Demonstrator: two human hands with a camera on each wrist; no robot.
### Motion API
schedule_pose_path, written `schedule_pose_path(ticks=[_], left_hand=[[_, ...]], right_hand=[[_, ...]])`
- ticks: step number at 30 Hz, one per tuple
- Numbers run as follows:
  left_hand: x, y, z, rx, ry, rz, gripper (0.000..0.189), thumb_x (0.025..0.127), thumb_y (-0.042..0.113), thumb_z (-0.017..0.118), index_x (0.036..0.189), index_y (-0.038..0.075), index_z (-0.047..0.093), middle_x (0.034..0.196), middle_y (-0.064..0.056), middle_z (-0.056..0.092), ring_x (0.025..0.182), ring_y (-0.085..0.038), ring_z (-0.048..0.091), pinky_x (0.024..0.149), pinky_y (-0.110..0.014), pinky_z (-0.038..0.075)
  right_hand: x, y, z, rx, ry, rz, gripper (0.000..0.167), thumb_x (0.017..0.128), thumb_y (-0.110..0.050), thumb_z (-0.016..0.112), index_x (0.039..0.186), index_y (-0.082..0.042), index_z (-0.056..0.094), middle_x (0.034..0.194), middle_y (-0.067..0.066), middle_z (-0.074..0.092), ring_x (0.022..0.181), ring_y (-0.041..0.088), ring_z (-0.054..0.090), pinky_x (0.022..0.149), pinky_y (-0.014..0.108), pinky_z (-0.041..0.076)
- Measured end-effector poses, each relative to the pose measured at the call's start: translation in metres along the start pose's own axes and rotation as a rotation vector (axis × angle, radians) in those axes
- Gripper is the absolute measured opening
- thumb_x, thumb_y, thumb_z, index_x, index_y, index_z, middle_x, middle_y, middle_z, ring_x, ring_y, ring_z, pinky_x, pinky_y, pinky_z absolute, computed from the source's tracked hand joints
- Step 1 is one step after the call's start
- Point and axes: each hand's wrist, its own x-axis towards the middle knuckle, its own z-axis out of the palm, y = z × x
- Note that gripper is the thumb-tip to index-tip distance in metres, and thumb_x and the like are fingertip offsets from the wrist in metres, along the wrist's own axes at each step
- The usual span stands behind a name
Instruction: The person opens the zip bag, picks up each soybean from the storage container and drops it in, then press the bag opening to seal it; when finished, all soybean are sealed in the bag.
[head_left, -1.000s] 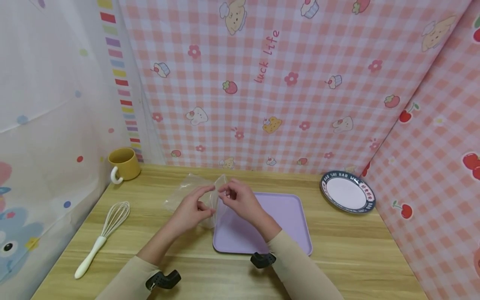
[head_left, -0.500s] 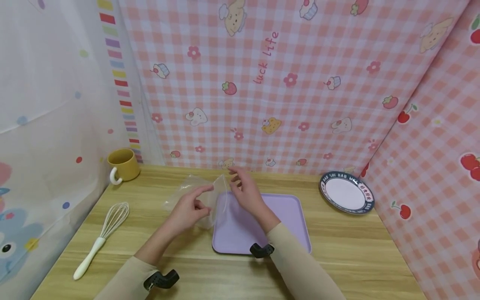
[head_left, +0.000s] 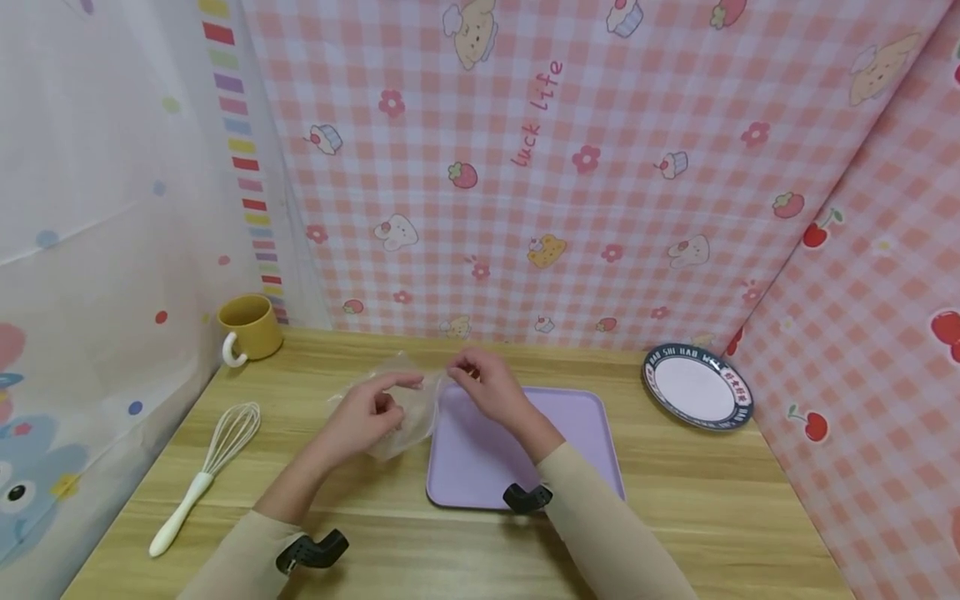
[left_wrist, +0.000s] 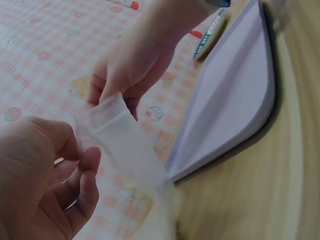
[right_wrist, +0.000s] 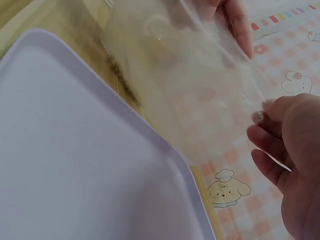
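A clear plastic zip bag (head_left: 411,432) is stretched between my hands above the table, beside the left edge of a lilac tray (head_left: 517,458). My left hand (head_left: 367,419) pinches one edge of the bag; the left wrist view shows the bag (left_wrist: 130,145) at the tips of its thumb and forefinger. With thumb and forefinger, my right hand (head_left: 491,390) pinches the opposite top corner, over the tray's far left corner. In the right wrist view the bag (right_wrist: 185,85) looks see-through, and nothing can be made out inside it.
A white whisk (head_left: 198,487) lies at the left of the wooden table (head_left: 697,517). A yellow mug (head_left: 258,329) with a white handle stands at the back left. A dark-rimmed plate (head_left: 697,387) rests at the back right, near the checked cloth wall (head_left: 570,200).
My right hand came off the bag with fingers spread half a second ago, and now pinches its edge again. The left hand has shifted slightly left, and the bag has tilted.
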Motion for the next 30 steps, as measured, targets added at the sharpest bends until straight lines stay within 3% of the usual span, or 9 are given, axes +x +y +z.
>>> schedule_pose_path(ticks=[6, 10, 14, 18, 21, 25, 30], left_hand=[[-0.005, 0.004, -0.014, 0.005, -0.002, -0.038, 0.028, 0.106, 0.014, 0.076, 0.134, 0.011, 0.076, 0.102, -0.012, 0.077, 0.073, -0.018, 0.066, 0.059, -0.026, 0.051], [-0.009, 0.008, -0.023, 0.061, -0.010, -0.073, 0.029, 0.101, 0.027, 0.085, 0.123, 0.011, 0.074, 0.096, -0.009, 0.074, 0.079, -0.021, 0.067, 0.064, -0.029, 0.055], [-0.012, 0.013, -0.031, 0.159, 0.010, -0.067, 0.032, 0.096, 0.021, 0.089, 0.118, 0.011, 0.069, 0.100, -0.005, 0.072, 0.085, -0.021, 0.067, 0.069, -0.031, 0.058], [-0.013, 0.015, -0.036, 0.226, 0.096, -0.022, 0.022, 0.101, 0.010, 0.082, 0.119, 0.010, 0.069, 0.102, -0.003, 0.073, 0.085, -0.018, 0.066, 0.070, -0.031, 0.057], [-0.013, 0.017, -0.038, 0.213, 0.192, -0.007, 0.022, 0.104, 0.011, 0.078, 0.125, 0.010, 0.070, 0.100, -0.004, 0.073, 0.082, -0.018, 0.065, 0.069, -0.029, 0.055], [-0.014, 0.021, -0.041, 0.129, 0.314, -0.002, 0.025, 0.106, 0.017, 0.078, 0.130, 0.009, 0.071, 0.097, -0.006, 0.076, 0.076, -0.017, 0.062, 0.062, -0.026, 0.050], [-0.008, 0.029, -0.044, -0.013, 0.424, 0.036, 0.021, 0.107, 0.024, 0.078, 0.121, 0.009, 0.078, 0.094, -0.010, 0.078, 0.074, -0.015, 0.065, 0.059, -0.023, 0.050]], right_hand=[[-0.002, -0.006, 0.000, 0.039, 0.056, 0.054, 0.008, 0.110, -0.009, 0.070, 0.106, -0.006, 0.076, 0.094, 0.006, 0.073, 0.082, 0.013, 0.063, 0.072, 0.027, 0.054], [-0.001, -0.010, -0.001, 0.089, 0.095, 0.072, 0.009, 0.110, -0.010, 0.070, 0.104, -0.006, 0.075, 0.091, 0.002, 0.071, 0.081, 0.014, 0.063, 0.070, 0.026, 0.054], [0.000, -0.014, -0.002, 0.128, 0.127, 0.072, 0.010, 0.110, -0.009, 0.069, 0.103, -0.005, 0.074, 0.090, 0.003, 0.070, 0.081, 0.014, 0.064, 0.070, 0.025, 0.056], [0.000, -0.018, -0.005, 0.139, 0.155, 0.036, 0.009, 0.110, -0.007, 0.069, 0.102, -0.004, 0.071, 0.089, 0.004, 0.068, 0.080, 0.015, 0.063, 0.069, 0.025, 0.055], [0.000, -0.021, -0.008, 0.142, 0.169, 0.001, 0.009, 0.110, -0.006, 0.069, 0.101, -0.003, 0.070, 0.089, 0.006, 0.067, 0.079, 0.016, 0.063, 0.069, 0.025, 0.054], [-0.002, -0.027, -0.014, 0.147, 0.163, -0.018, 0.009, 0.111, -0.007, 0.067, 0.103, -0.003, 0.068, 0.089, 0.006, 0.065, 0.080, 0.017, 0.062, 0.070, 0.025, 0.053], [-0.005, -0.039, -0.025, 0.165, 0.157, -0.044, 0.008, 0.112, -0.007, 0.064, 0.106, -0.002, 0.066, 0.088, 0.008, 0.063, 0.080, 0.018, 0.061, 0.069, 0.025, 0.052]])
